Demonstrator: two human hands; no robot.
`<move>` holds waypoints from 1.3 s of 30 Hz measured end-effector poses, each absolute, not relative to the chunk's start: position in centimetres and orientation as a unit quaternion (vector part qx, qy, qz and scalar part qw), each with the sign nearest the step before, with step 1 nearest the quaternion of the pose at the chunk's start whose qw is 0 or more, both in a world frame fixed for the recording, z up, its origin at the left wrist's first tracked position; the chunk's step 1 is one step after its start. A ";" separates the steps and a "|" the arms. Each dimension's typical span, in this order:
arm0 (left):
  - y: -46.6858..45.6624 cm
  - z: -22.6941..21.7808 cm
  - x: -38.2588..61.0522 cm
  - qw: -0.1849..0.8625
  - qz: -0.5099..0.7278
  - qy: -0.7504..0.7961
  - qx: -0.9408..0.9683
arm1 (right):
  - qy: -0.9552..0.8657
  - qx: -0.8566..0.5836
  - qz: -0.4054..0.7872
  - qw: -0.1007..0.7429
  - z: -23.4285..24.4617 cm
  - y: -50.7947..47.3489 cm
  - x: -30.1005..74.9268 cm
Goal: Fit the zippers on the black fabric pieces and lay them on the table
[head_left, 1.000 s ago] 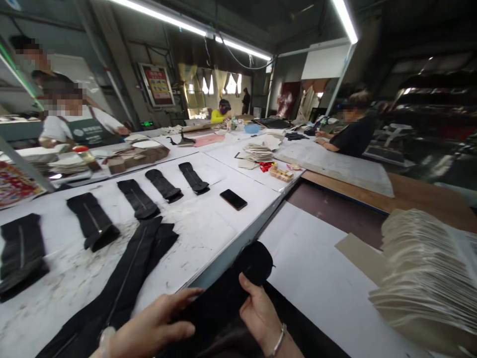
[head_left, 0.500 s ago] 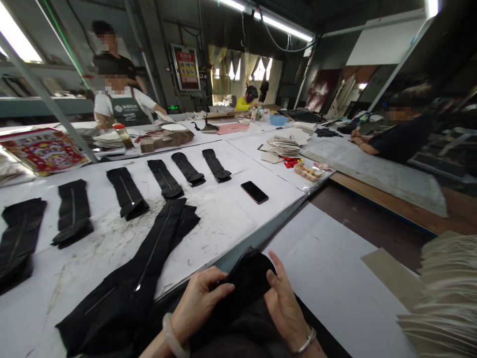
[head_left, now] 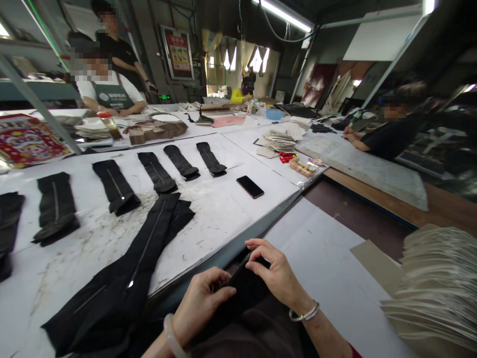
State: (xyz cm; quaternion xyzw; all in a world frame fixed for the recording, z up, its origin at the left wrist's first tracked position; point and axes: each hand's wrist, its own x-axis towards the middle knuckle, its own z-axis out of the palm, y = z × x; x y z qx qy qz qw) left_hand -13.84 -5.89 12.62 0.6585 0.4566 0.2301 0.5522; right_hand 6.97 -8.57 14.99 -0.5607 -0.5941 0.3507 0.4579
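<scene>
Both of my hands grip one black fabric piece at the near table edge. My left hand pinches its left edge, with a pale bangle on the wrist. My right hand, wearing a silver bracelet, curls over its top end with fingertips pressed down. A long black zippered piece lies on the white table just left of my hands. Beyond it runs a row of several shorter black zippered pieces.
A black phone lies on the table. A tall stack of beige cut sheets stands at the right. Paper stacks and snack packets sit farther back. Other people work at the far left and the right.
My right hand has moved from the side of the black piece onto its top end. My left hand keeps its pinch. The view has shifted slightly left.
</scene>
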 end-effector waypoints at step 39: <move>-4.2 14.1 -10.6 0.567 0.279 0.414 0.655 | -0.625 -0.580 0.140 0.503 15.2 -9.2 7.2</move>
